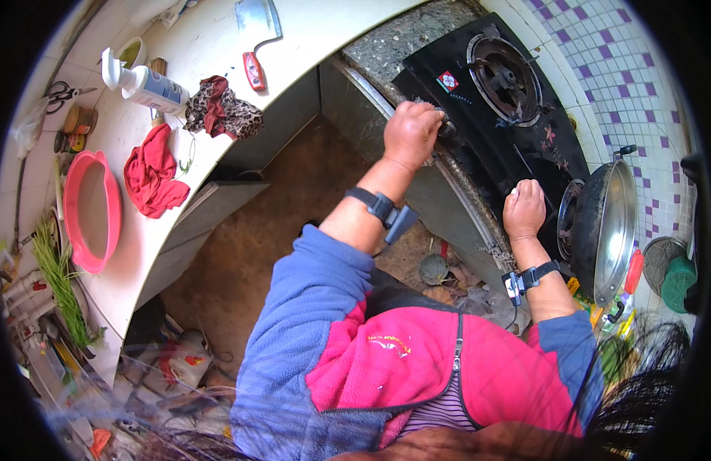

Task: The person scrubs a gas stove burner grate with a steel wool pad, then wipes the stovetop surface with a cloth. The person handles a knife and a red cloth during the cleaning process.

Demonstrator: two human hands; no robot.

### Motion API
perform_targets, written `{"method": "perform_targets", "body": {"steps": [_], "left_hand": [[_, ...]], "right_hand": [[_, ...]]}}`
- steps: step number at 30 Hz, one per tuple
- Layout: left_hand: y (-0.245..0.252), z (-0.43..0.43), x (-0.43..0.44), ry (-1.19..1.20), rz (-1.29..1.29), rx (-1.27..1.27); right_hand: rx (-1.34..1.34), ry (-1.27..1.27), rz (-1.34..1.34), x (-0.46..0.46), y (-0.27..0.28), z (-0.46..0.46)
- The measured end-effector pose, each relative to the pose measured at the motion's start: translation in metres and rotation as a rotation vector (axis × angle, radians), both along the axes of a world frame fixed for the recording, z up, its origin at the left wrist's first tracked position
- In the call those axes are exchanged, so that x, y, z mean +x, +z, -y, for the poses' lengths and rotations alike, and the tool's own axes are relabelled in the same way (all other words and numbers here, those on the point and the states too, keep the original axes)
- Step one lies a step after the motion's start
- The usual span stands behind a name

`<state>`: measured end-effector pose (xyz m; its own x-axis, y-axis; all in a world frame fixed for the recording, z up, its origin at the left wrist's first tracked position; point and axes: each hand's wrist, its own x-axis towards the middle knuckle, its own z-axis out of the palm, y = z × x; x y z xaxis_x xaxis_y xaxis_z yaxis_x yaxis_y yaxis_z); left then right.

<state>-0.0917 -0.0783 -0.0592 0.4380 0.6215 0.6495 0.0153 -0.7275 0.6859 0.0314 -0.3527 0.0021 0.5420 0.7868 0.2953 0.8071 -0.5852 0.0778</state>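
Observation:
My left hand (410,133) is closed around a dark scouring pad (446,124), at the front edge of a black glass-topped gas stove (476,135). Its fingers hide part of the pad. Nearer my body, my right hand (525,208) rests on the stove top with its fingers curled; no object shows in it, though its underside is hidden. A round burner (505,79) with a dirty, dark support lies beyond my left hand. To the right of my right hand, a metal wok (609,230) stands tilted by the second burner (570,219).
Along the left, a white counter (200,34) bears a cleaver (256,49), a pump bottle (154,89), a leopard-print cloth (226,109), a red cloth (155,173) and a pink basin (79,213). An open cabinet door (217,201) juts out below. Litter (476,294) lies beneath the stove.

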Motion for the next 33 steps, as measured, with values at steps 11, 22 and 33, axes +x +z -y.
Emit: {"method": "perform_targets", "body": {"steps": [11, 22, 33], "left_hand": [[-0.020, 0.019, -0.003, 0.047, 0.027, -0.105], [-0.023, 0.026, -0.013, 0.005, -0.129, -0.040], [-0.025, 0.028, -0.004, 0.061, 0.088, -0.023]], "right_hand": [[0.005, 0.004, 0.002, -0.003, 0.001, -0.001], [0.006, 0.000, 0.010, -0.002, 0.000, 0.001], [-0.005, -0.021, -0.008, -0.003, 0.004, -0.001]]}}
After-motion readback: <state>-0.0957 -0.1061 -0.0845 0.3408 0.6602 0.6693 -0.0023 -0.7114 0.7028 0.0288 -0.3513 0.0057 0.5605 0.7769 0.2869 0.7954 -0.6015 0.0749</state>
